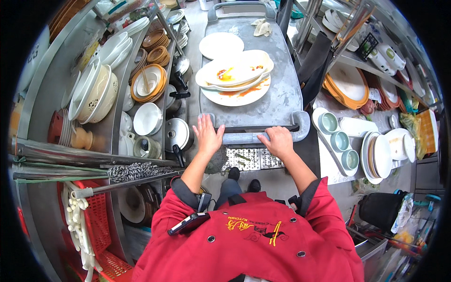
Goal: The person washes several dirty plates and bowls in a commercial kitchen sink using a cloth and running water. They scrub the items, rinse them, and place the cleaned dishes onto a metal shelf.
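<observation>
A grey plastic utility cart [246, 114] stands in front of me with its push handle [241, 138] towards me. My left hand [208, 135] lies flat over the handle's left end, fingers spread and pointing forward. Fingers of my right hand [279, 141] are curled over the right part of the handle. On the cart top, sauce-stained oval dishes [234, 70] are stacked on a large white plate [235, 98] smeared with red-orange sauce. Behind them is another white plate [221, 46], and a crumpled cloth [261, 27] lies near the far right corner.
Steel shelves [121, 105] with bowls and pots line my left. To the right, a counter [329, 165] carries a long tray with green cups [340, 141] and stacked plates [377, 157]. A red plastic basket [98, 218] is low at left. A metal drain grate [243, 158] lies underfoot.
</observation>
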Tool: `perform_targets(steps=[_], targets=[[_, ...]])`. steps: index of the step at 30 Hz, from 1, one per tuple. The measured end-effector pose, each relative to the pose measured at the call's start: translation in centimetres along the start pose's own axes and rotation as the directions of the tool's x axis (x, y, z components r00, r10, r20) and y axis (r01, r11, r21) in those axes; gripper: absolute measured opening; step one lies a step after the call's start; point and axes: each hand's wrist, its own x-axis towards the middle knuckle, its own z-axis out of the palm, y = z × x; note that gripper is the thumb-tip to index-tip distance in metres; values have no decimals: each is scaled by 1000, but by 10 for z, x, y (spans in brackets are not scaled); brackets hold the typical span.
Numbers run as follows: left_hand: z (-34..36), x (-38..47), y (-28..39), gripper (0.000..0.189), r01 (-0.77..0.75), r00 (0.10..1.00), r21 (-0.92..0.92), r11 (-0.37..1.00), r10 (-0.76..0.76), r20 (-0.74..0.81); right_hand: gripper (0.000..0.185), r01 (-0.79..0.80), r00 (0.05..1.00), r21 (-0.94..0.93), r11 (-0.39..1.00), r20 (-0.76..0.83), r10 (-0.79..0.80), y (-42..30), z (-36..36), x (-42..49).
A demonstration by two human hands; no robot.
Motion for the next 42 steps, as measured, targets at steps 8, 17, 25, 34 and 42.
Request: perform_targets(steps=[8, 17, 25, 34, 42], targets=[[-35, 50, 1, 86, 292, 939, -913, 285, -266, 217, 46, -602, 749, 666, 441, 279, 601, 29, -1, 32], [-27, 188, -22, 63, 430, 888, -830, -356, 3, 459, 82, -466, 602, 840, -278, 531, 596, 77, 24, 177], [4, 228, -44, 58, 509, 860, -799, -320, 214, 463, 75, -286, 744, 762, -581, 559, 367, 94, 68, 193], [0, 257, -41, 79, 609, 793, -715, -344, 300, 530, 91, -281, 708, 665, -692, 631, 318, 84, 63, 192], [18, 279, -38, 82, 622, 782, -694, -363, 343, 521, 93, -172, 725, 728, -664, 549, 415, 88, 88, 194]])
